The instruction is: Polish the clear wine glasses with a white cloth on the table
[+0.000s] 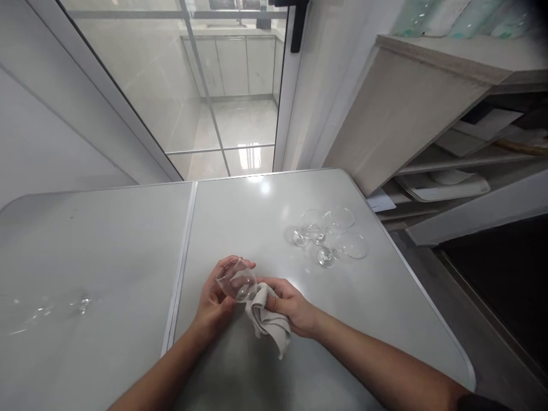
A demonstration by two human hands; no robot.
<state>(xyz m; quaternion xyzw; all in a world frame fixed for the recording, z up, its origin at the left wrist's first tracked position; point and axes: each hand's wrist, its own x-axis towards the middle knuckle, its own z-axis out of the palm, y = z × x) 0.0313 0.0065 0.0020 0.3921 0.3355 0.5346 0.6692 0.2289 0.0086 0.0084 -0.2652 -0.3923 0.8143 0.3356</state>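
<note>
My left hand is wrapped round the bowl of a clear stemmed glass, tilted with its rim toward the upper left. My right hand grips a pale grey cloth, pressed against the stem end of that glass. The cloth covers the stem and foot, and a loose corner hangs down over the table. To the right and farther back, three clear stemmed glasses stand close together on the table.
The grey-white table has a seam strip across it. More clear glassware is at the left. A wooden shelf unit borders the right corner, and a glazed door lies beyond the far edge.
</note>
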